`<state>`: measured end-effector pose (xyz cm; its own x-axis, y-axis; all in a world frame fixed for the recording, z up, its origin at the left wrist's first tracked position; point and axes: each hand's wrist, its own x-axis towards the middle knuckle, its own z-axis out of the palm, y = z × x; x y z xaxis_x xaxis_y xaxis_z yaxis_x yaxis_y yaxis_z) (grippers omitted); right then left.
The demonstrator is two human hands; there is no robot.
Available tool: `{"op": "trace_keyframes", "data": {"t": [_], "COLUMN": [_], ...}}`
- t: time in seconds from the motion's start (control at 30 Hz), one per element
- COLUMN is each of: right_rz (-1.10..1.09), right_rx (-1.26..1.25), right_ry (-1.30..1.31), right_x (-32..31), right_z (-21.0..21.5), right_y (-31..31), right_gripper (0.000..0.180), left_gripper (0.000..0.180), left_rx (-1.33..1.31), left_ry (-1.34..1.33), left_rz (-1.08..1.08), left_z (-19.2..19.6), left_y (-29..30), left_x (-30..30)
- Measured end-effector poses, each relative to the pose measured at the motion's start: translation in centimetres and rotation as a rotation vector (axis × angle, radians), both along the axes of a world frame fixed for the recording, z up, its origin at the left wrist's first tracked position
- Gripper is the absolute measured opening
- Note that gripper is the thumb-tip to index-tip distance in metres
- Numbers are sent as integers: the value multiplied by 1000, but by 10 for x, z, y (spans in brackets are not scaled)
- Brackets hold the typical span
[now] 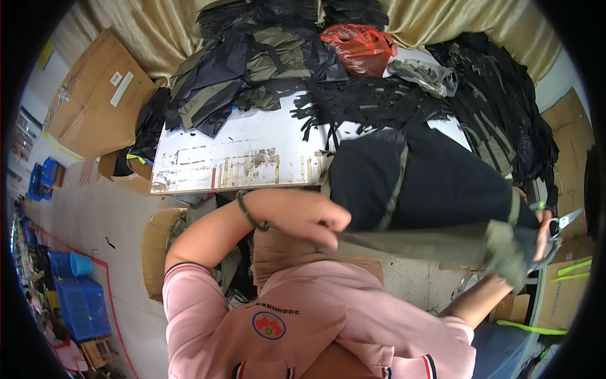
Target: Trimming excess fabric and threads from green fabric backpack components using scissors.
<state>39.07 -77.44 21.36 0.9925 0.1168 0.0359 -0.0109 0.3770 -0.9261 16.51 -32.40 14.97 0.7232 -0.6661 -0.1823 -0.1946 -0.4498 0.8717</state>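
Note:
A large black fabric piece with olive strips (442, 177) hangs over the table's front right edge and reaches toward me. My left hand (322, 218) is closed on the end of its long olive edge, in front of my body. That edge is pulled taut across to the right. My right hand (541, 237) is at the fabric's far right end, its fingers partly hidden by olive cloth that drapes over the wrist. Scissors (568, 219) show right beside those fingers, blades pointing outward; how they are held is partly hidden.
The white table (246, 151) has worn tape marks. Dark fabric pieces (214, 76), black strips (372, 101) and a red plastic bag (360, 47) lie on it. More black strips (499, 107) hang at right. Cardboard boxes (101, 95) stand left, blue crates (82, 303) farther off.

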Motion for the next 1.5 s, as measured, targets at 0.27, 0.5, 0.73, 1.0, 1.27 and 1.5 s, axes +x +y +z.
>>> {"op": "trace_keyframes", "data": {"t": [0.27, 0.5, 0.73, 1.0, 1.27, 1.5], "right_rz": [-113, 216, 498, 250, 283, 527], "right_rx": [-416, -466, -876, -1270, -1071, -768], "right_ry": [-353, -93, -510, -727, -696, -474], "right_x": [8, 33, -10, 3, 64, 14], "right_z": [-49, -198, -216, -223, -159, -163], "right_y": [147, 225, 257, 279, 312, 304], "right_gripper": [9, 35, 34, 43, 36, 32], "left_gripper": [33, 13, 16, 11, 16, 23], "left_rx": [-719, -696, -539, -718, 223, 509], "left_ry": [242, 192, 230, 96, 269, -599], "left_rz": [692, 1311, 1512, 1542, 1422, 1030], "left_z": [-39, -103, -138, -116, -119, -97], "left_y": [35, 96, 112, 132, 174, 94], "left_x": [-69, -80, -88, -81, -154, -80]}}
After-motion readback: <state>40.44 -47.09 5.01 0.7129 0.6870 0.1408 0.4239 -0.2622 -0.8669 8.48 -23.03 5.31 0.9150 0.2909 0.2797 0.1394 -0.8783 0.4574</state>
